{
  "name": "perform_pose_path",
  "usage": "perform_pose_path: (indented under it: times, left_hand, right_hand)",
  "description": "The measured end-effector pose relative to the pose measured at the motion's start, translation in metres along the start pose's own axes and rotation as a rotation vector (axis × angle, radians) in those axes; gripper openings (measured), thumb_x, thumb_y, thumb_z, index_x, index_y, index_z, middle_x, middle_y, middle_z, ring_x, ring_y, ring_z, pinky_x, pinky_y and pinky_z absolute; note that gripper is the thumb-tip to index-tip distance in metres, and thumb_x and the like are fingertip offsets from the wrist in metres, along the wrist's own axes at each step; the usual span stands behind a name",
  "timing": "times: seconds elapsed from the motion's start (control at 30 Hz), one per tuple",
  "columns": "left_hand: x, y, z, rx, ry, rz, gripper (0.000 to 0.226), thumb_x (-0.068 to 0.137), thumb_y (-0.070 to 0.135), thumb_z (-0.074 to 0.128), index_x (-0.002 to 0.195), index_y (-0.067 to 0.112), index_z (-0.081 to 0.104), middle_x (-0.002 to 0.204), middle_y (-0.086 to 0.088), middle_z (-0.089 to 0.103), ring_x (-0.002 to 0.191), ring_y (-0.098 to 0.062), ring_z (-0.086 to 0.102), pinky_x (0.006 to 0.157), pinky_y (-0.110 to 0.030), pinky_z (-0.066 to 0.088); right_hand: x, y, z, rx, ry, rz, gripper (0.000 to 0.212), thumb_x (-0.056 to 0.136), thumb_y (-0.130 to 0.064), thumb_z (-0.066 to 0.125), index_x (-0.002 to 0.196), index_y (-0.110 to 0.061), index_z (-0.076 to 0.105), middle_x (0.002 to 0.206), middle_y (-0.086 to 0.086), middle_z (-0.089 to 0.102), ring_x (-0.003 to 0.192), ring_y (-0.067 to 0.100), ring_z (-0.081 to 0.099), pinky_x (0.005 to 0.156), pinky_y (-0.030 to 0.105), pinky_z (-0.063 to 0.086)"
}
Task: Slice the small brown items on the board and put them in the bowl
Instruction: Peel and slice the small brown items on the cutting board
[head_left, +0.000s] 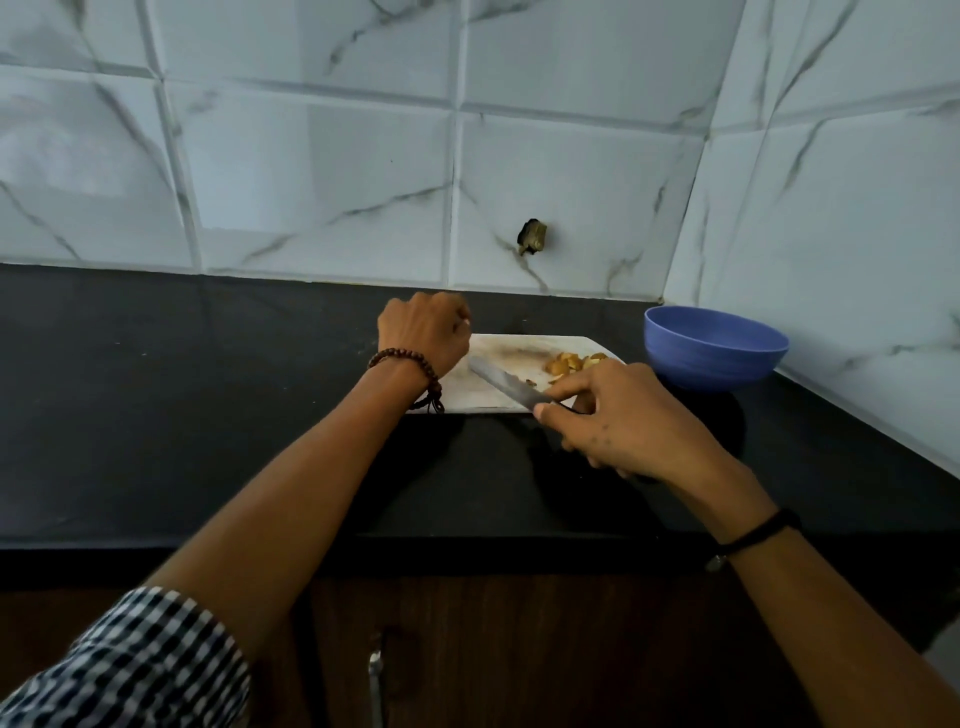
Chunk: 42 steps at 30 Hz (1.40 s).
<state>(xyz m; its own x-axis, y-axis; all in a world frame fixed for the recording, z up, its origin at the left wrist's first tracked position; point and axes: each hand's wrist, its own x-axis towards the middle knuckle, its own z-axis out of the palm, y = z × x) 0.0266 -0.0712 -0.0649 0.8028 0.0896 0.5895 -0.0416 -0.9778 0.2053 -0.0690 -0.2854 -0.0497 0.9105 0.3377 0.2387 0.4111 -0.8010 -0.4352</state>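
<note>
Brown pieces (571, 362) lie in a small heap on the white board (467, 389), just beyond my right forefinger tip, toward the board's right end. One scrap sits beside the knife (501, 383) blade. Right hand (618, 415) grips the knife handle, thumb on the near side, forefinger stretched forward toward the heap. The blade runs from those fingers leftward across the board, held low (contact with the board not clear). Left hand (423, 330) sits at the board's far left corner, knuckles up, fingers curled under; I cannot tell whether they hold anything. Blue bowl (711, 358) stands on the dark counter (208, 389), right of the right-hand fingers and near the board's end; its inside is out of view. Bead bracelet (402, 358) on left wrist, black band (758, 535) on right.
</note>
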Motion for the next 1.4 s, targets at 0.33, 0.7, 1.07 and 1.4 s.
perform_pose_path:
  times: [0.33, 0.7, 1.07, 1.4]
  left_hand:
    - [0.004, -0.046, -0.008, 0.169, -0.054, -0.224, 0.027, 0.098, 0.029, 0.044, 0.110, 0.023, 0.068, 0.106, -0.005, 0.069, 0.097, -0.027, 0.063, 0.086, -0.037, 0.038]
    - [0.008, -0.027, 0.007, 0.014, -0.320, 0.186, 0.037, 0.100, 0.036, 0.044, 0.136, 0.033, 0.052, 0.141, 0.007, 0.052, 0.133, -0.019, 0.039, 0.108, -0.041, 0.031]
    - [0.009, -0.016, 0.003, -0.283, -0.233, 0.259, 0.014, 0.088, 0.027, 0.069, 0.099, 0.021, 0.075, 0.100, 0.006, 0.069, 0.089, -0.008, 0.062, 0.086, -0.028, 0.052]
    - [-0.001, -0.002, -0.007, -0.587, -0.382, 0.249, 0.013, 0.082, 0.024, 0.075, 0.094, 0.017, 0.075, 0.092, 0.008, 0.073, 0.089, 0.000, 0.066, 0.085, -0.013, 0.050]
  right_hand:
    - [0.003, 0.030, -0.015, 0.046, 0.044, 0.220, 0.034, 0.094, -0.034, 0.063, 0.127, -0.024, 0.063, 0.079, 0.001, 0.071, 0.055, 0.008, 0.062, 0.048, 0.019, 0.043]
    - [0.008, 0.020, -0.007, 0.076, 0.122, 0.155, 0.032, 0.094, -0.036, 0.064, 0.122, -0.021, 0.066, 0.079, 0.003, 0.072, 0.059, 0.012, 0.068, 0.058, 0.026, 0.056]
    - [0.014, 0.017, 0.005, 0.092, 0.165, 0.138, 0.028, 0.093, -0.037, 0.064, 0.118, -0.025, 0.068, 0.075, -0.003, 0.071, 0.056, 0.012, 0.067, 0.054, 0.023, 0.054]
    - [0.017, 0.018, 0.020, 0.124, 0.307, 0.069, 0.024, 0.093, -0.039, 0.063, 0.112, -0.025, 0.070, 0.079, -0.006, 0.069, 0.067, 0.010, 0.066, 0.069, 0.032, 0.060]
